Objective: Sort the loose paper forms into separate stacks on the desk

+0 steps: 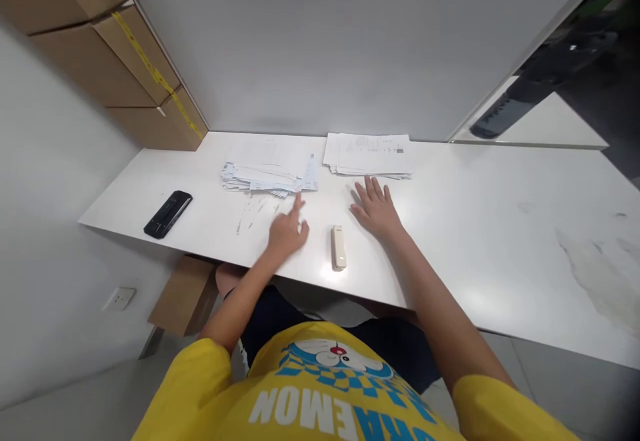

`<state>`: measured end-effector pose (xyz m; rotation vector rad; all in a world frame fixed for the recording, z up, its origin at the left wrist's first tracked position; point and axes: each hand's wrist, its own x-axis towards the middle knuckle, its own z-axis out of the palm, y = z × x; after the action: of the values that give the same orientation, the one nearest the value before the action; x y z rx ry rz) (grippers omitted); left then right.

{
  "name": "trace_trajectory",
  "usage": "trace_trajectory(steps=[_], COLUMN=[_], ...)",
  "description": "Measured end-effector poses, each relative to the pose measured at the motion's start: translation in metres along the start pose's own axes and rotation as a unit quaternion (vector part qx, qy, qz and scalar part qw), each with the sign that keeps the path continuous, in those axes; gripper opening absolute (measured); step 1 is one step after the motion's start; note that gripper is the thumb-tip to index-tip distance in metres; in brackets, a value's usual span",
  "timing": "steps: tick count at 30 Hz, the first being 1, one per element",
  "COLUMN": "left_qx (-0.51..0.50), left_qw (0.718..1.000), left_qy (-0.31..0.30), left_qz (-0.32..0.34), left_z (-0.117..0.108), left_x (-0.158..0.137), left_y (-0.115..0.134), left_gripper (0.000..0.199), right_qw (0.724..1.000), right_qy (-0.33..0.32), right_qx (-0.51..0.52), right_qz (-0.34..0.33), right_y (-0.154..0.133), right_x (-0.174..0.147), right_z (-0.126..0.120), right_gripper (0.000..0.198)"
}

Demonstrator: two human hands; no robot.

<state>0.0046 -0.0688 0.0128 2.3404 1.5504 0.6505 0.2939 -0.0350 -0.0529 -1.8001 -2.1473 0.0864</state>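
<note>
Yellow T-shirt (320, 374): closest to me, printed with a cartoon and large lettering, above my dark shorts (390, 344).
Left hand (285, 231): grasping nothing; a finger points at the near edge of the left paper stack (265, 173), though blur keeps me from telling whether it touches.
Right hand (381, 216): grip released, palm down, fingers spread just in front of the right paper stack (370, 154).
Paper stacks: both lie toward the back of the white desk (475, 228), side by side with a gap; the left one is more ragged.
Cream stapler (339, 248): on the desk between my hands, nearer the front edge.
Black smartphone (169, 214): flat near the desk's left end.
Cardboard boxes (95, 61): stacked at back left, crossed by yellow tape (150, 68).
</note>
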Motion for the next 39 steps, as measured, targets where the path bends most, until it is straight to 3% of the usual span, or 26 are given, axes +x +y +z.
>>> trace_trajectory(steps=[3, 6, 8, 14, 21, 24, 28, 33, 37, 39], left_qx=[0.067, 0.133, 0.146, 0.1, 0.073, 0.066, 0.085, 0.109, 0.111, 0.098], left_qw=[0.996, 0.988, 0.984, 0.991, 0.988, 0.989, 0.99, 0.986, 0.985, 0.989], left_qy=[0.047, -0.02, -0.052, 0.016, 0.059, 0.054, 0.039, 0.069, 0.094, 0.101], left_qz=[-0.039, -0.073, -0.091, -0.092, -0.125, -0.124, -0.107, -0.105, -0.092, -0.042], left_z=[-0.028, -0.04, -0.034, -0.009, -0.02, -0.02, -0.015, -0.018, -0.021, -0.016], left_x=[0.083, 0.142, 0.157, 0.152, 0.156, 0.154, 0.152, 0.155, 0.14, 0.118], left_y=[-0.045, -0.078, -0.092, -0.111, -0.108, -0.103, -0.092, -0.081, -0.07, -0.055], left_gripper=[0.076, 0.083, 0.081, 0.054, 0.045, 0.042, 0.056, 0.027, 0.029, 0.027], right_qw=[0.997, 0.99, 0.987, 0.977, 0.97, 0.97, 0.971, 0.971, 0.965, 0.948], right_qy=[0.019, 0.054, 0.067, 0.083, 0.098, 0.093, 0.081, 0.067, 0.104, 0.129], right_qx=[0.032, 0.063, 0.078, 0.126, 0.161, 0.16, 0.153, 0.151, 0.187, 0.246], right_qz=[0.065, 0.11, 0.12, 0.15, 0.152, 0.155, 0.166, 0.172, 0.154, 0.153], right_y=[-0.007, -0.007, -0.004, 0.004, -0.004, -0.007, -0.009, -0.008, -0.012, -0.025], right_x=[-0.012, -0.01, -0.007, -0.006, -0.002, -0.001, -0.002, -0.002, -0.005, -0.009], right_z=[0.002, 0.001, 0.001, 0.005, -0.002, -0.006, -0.009, -0.009, -0.019, -0.034], right_gripper=[0.07, 0.07, 0.069, 0.07, 0.062, 0.059, 0.06, 0.058, 0.053, 0.05])
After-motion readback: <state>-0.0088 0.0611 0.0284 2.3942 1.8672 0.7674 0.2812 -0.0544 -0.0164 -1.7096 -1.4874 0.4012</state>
